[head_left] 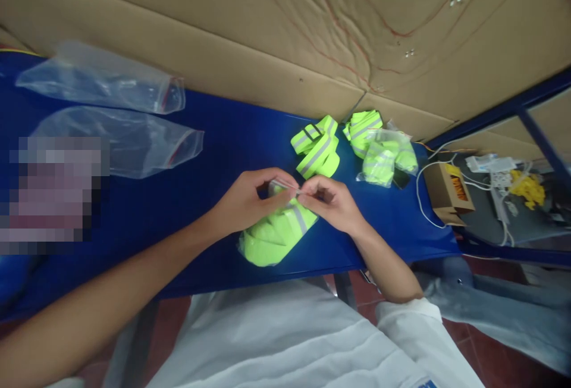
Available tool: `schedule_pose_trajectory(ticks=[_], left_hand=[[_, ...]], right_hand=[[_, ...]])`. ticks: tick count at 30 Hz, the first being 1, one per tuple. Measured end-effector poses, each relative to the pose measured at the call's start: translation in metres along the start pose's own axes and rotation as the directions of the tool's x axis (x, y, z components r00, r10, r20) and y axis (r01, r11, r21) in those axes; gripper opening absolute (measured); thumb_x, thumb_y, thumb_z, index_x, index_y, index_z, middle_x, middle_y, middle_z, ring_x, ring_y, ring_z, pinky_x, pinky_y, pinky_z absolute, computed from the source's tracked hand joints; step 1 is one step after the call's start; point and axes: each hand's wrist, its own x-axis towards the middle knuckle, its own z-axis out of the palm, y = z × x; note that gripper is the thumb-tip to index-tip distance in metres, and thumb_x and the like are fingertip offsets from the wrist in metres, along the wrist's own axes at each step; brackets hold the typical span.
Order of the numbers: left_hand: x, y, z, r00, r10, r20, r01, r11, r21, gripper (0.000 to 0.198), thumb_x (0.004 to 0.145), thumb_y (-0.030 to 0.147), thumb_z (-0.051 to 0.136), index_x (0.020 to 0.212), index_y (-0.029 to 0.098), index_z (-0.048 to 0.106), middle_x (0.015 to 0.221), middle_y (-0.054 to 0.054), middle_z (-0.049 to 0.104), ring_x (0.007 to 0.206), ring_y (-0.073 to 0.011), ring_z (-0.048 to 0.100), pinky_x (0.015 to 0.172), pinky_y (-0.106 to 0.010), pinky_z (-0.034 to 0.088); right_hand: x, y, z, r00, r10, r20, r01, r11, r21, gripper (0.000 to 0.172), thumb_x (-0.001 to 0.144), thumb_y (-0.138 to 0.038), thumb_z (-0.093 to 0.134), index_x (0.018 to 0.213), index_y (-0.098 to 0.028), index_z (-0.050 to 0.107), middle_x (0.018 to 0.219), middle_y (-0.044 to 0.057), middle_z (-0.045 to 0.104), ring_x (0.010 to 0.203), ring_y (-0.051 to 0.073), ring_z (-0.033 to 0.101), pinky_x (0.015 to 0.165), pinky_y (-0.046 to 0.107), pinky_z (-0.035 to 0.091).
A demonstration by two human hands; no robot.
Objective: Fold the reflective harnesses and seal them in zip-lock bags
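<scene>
A clear plastic bag (272, 234) stuffed with neon yellow reflective bands lies on the blue table (214, 156) in front of me. My left hand (250, 200) pinches the bag's top edge from the left. My right hand (332, 200) pinches the same edge from the right, fingertips almost touching the left ones. Both hands are closed on the bag's mouth. Just beyond them lies a loose folded yellow band with grey stripes (317, 149).
Two empty zip bags (107, 84) (143, 141) lie at the left. Filled bags of bands (383, 159) sit at the right near a small cardboard box (446, 191) and white cables (486, 177). A cardboard wall (312, 31) backs the table. A blurred patch covers the far left.
</scene>
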Motion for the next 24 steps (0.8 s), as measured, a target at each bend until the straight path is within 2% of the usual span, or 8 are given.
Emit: schedule_pose_trajectory(ticks=[4,7,10,12,15,20,24], left_hand=[[-0.002,0.003,0.001,1.000,0.018,-0.004,-0.018,0.998,0.064,0.027,0.089,0.046,0.072,0.088,0.020,0.079,0.087,-0.001,0.080,0.080,-0.0174,0.071,0.080,-0.026,0.053],[-0.002,0.003,0.002,1.000,-0.005,-0.025,0.007,0.997,0.080,0.027,0.089,0.047,0.071,0.087,0.022,0.080,0.086,-0.001,0.080,0.081,-0.0188,0.072,0.081,-0.027,0.055],[0.001,0.003,-0.003,0.995,-0.091,-0.044,0.092,0.995,0.033,0.030,0.087,0.051,0.074,0.090,0.022,0.083,0.090,-0.003,0.082,0.086,-0.0222,0.074,0.081,-0.029,0.057],[0.004,0.002,-0.011,0.989,-0.135,-0.056,0.134,0.991,-0.020,0.036,0.089,0.055,0.072,0.099,0.023,0.085,0.101,-0.006,0.083,0.096,-0.0250,0.076,0.087,-0.031,0.058],[0.009,0.000,-0.026,0.992,-0.124,0.003,0.124,0.991,-0.053,0.046,0.093,0.062,0.067,0.111,0.023,0.085,0.114,-0.007,0.082,0.110,-0.0279,0.075,0.100,-0.034,0.058],[0.015,-0.007,-0.038,0.989,-0.071,0.131,0.079,0.995,-0.062,0.054,0.095,0.067,0.062,0.115,0.022,0.084,0.118,-0.009,0.081,0.111,-0.0280,0.076,0.103,-0.035,0.059],[0.016,-0.012,-0.033,0.994,-0.088,0.068,0.093,0.993,-0.076,0.052,0.094,0.065,0.064,0.116,0.022,0.083,0.122,-0.009,0.080,0.116,-0.0277,0.074,0.106,-0.036,0.057]], right_hand=[[-0.002,-0.002,0.007,0.998,-0.046,-0.035,0.045,0.999,-0.010,0.042,0.086,-0.060,0.079,0.085,-0.019,0.069,0.073,0.000,0.065,0.067,0.012,0.055,0.064,0.028,0.042],[-0.002,0.001,0.008,0.998,-0.046,-0.048,0.047,0.999,0.006,0.041,0.086,-0.059,0.078,0.085,-0.019,0.070,0.073,0.000,0.066,0.067,0.012,0.055,0.063,0.028,0.042],[0.001,0.004,-0.003,1.000,-0.011,-0.011,0.011,1.000,0.010,0.040,0.086,-0.058,0.079,0.089,-0.019,0.071,0.076,0.000,0.066,0.068,0.012,0.054,0.064,0.028,0.042],[0.004,0.006,-0.016,1.000,0.012,0.029,-0.012,1.000,-0.012,0.040,0.086,-0.058,0.080,0.090,-0.019,0.071,0.077,-0.001,0.065,0.068,0.012,0.054,0.064,0.027,0.042],[0.007,0.005,-0.031,0.997,0.049,0.064,-0.047,0.999,-0.021,0.043,0.084,-0.061,0.080,0.087,-0.019,0.069,0.075,-0.001,0.065,0.066,0.012,0.054,0.061,0.026,0.042],[0.006,0.001,-0.034,0.997,0.057,0.061,-0.058,0.998,0.014,0.047,0.078,-0.064,0.083,0.080,-0.019,0.069,0.070,0.000,0.066,0.062,0.012,0.053,0.058,0.027,0.042],[0.008,0.007,-0.029,0.998,0.055,-0.020,-0.055,0.998,-0.030,0.049,0.075,-0.067,0.084,0.078,-0.020,0.071,0.062,-0.003,0.060,0.058,0.011,0.047,0.056,0.026,0.036]])
